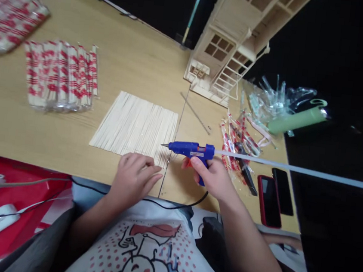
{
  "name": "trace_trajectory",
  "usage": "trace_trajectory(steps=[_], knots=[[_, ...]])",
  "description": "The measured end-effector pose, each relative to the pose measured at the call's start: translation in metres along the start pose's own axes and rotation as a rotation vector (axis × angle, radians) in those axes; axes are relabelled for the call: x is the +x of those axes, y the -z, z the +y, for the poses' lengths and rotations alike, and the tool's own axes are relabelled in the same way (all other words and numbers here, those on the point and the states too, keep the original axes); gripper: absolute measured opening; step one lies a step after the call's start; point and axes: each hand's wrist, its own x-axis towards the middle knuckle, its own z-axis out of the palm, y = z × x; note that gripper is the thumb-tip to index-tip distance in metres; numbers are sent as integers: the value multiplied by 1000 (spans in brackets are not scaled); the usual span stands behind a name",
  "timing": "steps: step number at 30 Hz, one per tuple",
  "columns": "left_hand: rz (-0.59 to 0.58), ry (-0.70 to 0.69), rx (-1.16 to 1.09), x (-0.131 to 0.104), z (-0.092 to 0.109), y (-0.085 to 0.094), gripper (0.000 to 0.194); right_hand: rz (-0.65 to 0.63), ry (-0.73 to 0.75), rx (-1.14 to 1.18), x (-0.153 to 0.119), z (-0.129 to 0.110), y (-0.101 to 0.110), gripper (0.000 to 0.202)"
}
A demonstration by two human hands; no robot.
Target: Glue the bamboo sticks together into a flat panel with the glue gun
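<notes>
A flat sheet of thin wooden sticks (137, 125), laid side by side, rests on the table before me. My left hand (135, 172) is at its near edge, fingers curled together against the stick ends, with the thumb close to the index finger. My right hand (214, 176) is wrapped round a blue hot glue gun (188, 149), its fingers by the orange trigger. The metal nozzle points left, just over the right part of the sheet. A long white glue stick (291, 168) sticks out of the back of the gun.
Packs of red-and-white wrapped chopsticks (61, 75) lie at left. A wooden model house (223, 49) stands at the back. A thin rod (195, 113), torn wrappers (233, 137), a green bottle (296, 121) and two phones (270, 201) are rightward. A black cord (174, 206) runs along the near edge.
</notes>
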Motion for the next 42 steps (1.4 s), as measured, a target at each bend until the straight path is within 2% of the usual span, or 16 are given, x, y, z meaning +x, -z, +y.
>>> trace_trajectory(steps=[4,8,12,15,24,30,35,42], knots=[[69,30,-53,-3,1,4,10,30,13,159,-8,4,-15,51],[142,0,-161,-7,-2,10,11,165,10,347,-29,27,-51,53],[174,2,-184,-18,-13,17,12,311,71,290,-46,60,-90,51],[197,-22,-172,-26,-21,18,11,338,163,182,-50,76,-103,48],[250,-118,-120,-29,-21,13,15,275,181,209,-42,80,-105,50],[307,-113,-79,-33,-17,8,21,307,195,294,-46,92,-110,49],[344,-78,-38,-37,-15,3,18,235,186,284,-43,95,-107,54],[340,-60,-4,-38,-15,0,16,341,131,215,-44,93,-113,57]])
